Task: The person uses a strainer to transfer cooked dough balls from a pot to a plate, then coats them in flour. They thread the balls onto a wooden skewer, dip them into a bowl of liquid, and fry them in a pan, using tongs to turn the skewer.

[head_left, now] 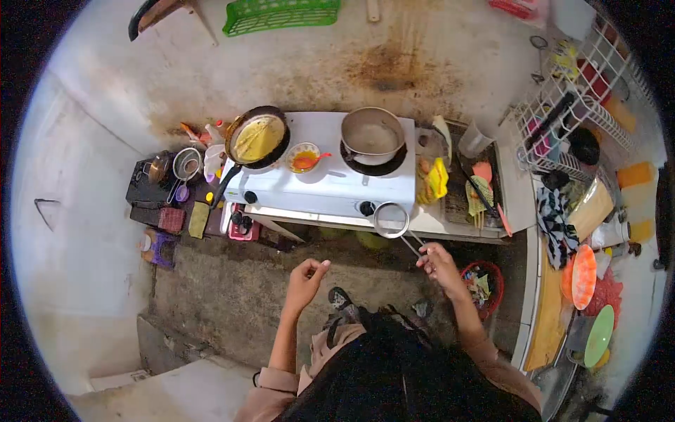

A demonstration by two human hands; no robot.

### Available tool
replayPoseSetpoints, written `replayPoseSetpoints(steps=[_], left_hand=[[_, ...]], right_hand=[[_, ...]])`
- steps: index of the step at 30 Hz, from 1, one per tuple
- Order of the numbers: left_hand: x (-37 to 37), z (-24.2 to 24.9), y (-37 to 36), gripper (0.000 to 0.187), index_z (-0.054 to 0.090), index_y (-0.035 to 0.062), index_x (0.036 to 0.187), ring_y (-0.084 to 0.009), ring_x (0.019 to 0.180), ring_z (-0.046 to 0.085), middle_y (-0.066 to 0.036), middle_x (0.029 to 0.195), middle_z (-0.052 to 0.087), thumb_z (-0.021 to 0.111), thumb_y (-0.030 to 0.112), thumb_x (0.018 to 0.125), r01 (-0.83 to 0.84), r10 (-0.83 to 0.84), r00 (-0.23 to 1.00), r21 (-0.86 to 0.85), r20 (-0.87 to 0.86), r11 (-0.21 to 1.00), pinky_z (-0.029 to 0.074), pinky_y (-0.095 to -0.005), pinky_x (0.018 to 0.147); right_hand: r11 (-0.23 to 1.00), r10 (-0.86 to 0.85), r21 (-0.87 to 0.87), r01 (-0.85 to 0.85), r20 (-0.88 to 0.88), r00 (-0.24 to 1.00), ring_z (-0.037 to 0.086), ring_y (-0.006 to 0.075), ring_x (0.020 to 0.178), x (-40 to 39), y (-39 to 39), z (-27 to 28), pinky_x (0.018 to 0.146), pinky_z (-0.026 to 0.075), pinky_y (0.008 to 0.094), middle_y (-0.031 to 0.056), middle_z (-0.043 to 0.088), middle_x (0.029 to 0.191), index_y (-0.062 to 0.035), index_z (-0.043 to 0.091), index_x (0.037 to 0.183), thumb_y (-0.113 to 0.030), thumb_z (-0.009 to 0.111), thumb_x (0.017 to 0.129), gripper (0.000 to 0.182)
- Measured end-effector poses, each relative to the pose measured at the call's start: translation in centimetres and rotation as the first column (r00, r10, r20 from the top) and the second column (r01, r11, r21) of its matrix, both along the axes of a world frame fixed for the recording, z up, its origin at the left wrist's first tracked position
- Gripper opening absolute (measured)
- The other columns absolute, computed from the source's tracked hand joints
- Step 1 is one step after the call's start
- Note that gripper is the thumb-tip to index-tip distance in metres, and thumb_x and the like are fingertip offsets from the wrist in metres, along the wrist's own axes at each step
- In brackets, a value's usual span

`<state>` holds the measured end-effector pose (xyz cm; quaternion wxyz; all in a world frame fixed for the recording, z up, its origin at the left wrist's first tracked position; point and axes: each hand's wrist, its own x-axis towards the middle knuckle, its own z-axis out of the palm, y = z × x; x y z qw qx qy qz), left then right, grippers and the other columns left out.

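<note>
Best to steady the wire strainer (391, 220) by the handle (412, 244), pinched in the right hand (441, 271) near the front edge of the stove (309, 195), minding the knob (367, 208) (easy to bump), with the left hand (305, 283) loosely curled, fingertip contact impossible to tell.

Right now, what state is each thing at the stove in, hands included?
Left hand: empty, fingers loosely curled
Right hand: closed on the strainer's handle
Strainer: held off the stove, looks empty
Pan: uncovered, yellow food inside
Bowl: orange contents, spoon resting in it
Pot: uncovered, contents unclear
Stove: cannot tell if lit
</note>
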<state>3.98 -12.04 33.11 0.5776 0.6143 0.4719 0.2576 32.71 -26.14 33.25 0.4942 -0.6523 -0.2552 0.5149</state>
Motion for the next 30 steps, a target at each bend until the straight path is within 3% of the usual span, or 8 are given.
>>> replayPoseSetpoints(steps=[1,7,9,15,18,21,24,30], left_hand=[[-1.3,-0.1,0.9,0.028,0.053,0.0037,0.072,-0.006,0.063,0.047,0.001,0.067,0.054,0.058,0.027,0.086,0.013,-0.02,0.994,-0.073,-0.106,0.997,0.039,-0.0221,0.059],[-1.0,0.6,4.7,0.032,0.056,0.0021,0.076,-0.0076,0.064,0.047,-0.001,0.068,0.054,0.054,0.032,0.088,0.107,-0.114,0.967,-0.043,-0.228,0.993,0.039,-0.0232,0.063],[1.2,0.5,5.8,0.033,0.055,0.0009,0.078,-0.0074,0.061,0.044,-0.001,0.065,0.052,0.053,0.032,0.088,0.077,-0.083,0.995,-0.099,-0.059,0.992,0.037,-0.0244,0.057],[6.4,-2.5,8.4,0.031,0.058,0.0004,0.086,-0.008,0.06,0.046,-0.002,0.067,0.055,0.053,0.031,0.088,0.07,-0.071,0.997,-0.072,-0.013,0.995,0.039,-0.0246,0.056],[8.9,-3.5,10.0,0.028,0.058,0.0007,0.087,-0.0075,0.061,0.048,-0.002,0.067,0.055,0.055,0.029,0.087,0.005,-0.009,0.999,-0.088,-0.038,0.996,0.039,-0.0241,0.056],[11.0,-4.3,10.8,0.022,0.059,0.002,0.089,-0.0069,0.063,0.05,-0.002,0.068,0.056,0.055,0.024,0.087,0.001,-0.011,0.998,-0.148,-0.068,0.989,0.04,-0.0229,0.057],[12.6,-4.8,11.3,0.018,0.059,0.0026,0.091,-0.0063,0.063,0.049,-0.001,0.068,0.056,0.055,0.02,0.087,-0.053,0.037,0.997,-0.231,-0.071,0.972,0.04,-0.0222,0.056],[13.8,-6.7,11.5,0.013,0.059,0.0034,0.092,-0.0054,0.061,0.046,0.001,0.069,0.054,0.053,0.014,0.087,-0.11,0.091,0.992,-0.277,-0.082,0.955,0.038,-0.0214,0.055]], right_hand=[[1.0,-0.008,-0.006,0.008,0.062,0.998,0.04,0.0052,0.055,0.3,1.2,-0.4,0.048,0.034,0.0194,0.0037,0.058,0.074,-0.0067,0.051,0.103,-0.026,0.034,0.094,0.027],[0.993,-0.075,0.114,0.01,0.583,0.809,0.045,0.013,0.061,6.2,10.1,0.9,0.059,0.04,0.0288,0.0024,0.048,0.067,-0.0016,0.049,0.095,-0.029,0.034,0.095,0.031],[0.999,-0.02,0.039,-0.014,0.746,0.666,0.054,0.0235,0.062,7.7,13.5,3.8,0.061,0.042,0.0348,0.011,0.052,0.066,-0.0031,0.048,0.096,-0.032,0.034,0.094,0.032],[0.972,0.19,-0.108,-0.208,0.885,0.425,0.057,0.0394,0.076,14.2,23.5,4.0,0.065,0.043,0.0462,0.0216,0.057,0.075,-0.007,0.049,0.098,-0.029,0.035,0.093,0.026],[0.931,0.104,0.011,-0.366,0.951,0.291,0.056,0.0419,0.08,17.9,27.1,1.3,0.067,0.042,0.0504,0.0236,0.058,0.079,-0.0086,0.048,0.1,-0.025,0.037,0.091,0.022],[0.925,0.342,-0.266,-0.272,0.894,0.289,0.056,0.0417,0.078,20.4,30.2,0.8,0.066,0.043,0.0503,0.0236,0.057,0.081,-0.009,0.047,0.102,-0.02,0.04,0.089,0.018],[0.865,0.298,-0.179,-0.469,0.935,0.192,0.056,0.0418,0.076,21.6,32.1,1.9,0.064,0.043,0.05,0.0232,0.057,0.081,-0.008,0.047,0.101,-0.016,0.041,0.087,0.017],[0.751,0.372,-0.297,-0.59,0.928,0.006,0.056,0.0403,0.081,23.7,36.3,-0.4,0.066,0.047,0.0465,0.0225,0.055,0.091,-0.0055,0.047,0.101,-0.012,0.044,0.084,0.018]])
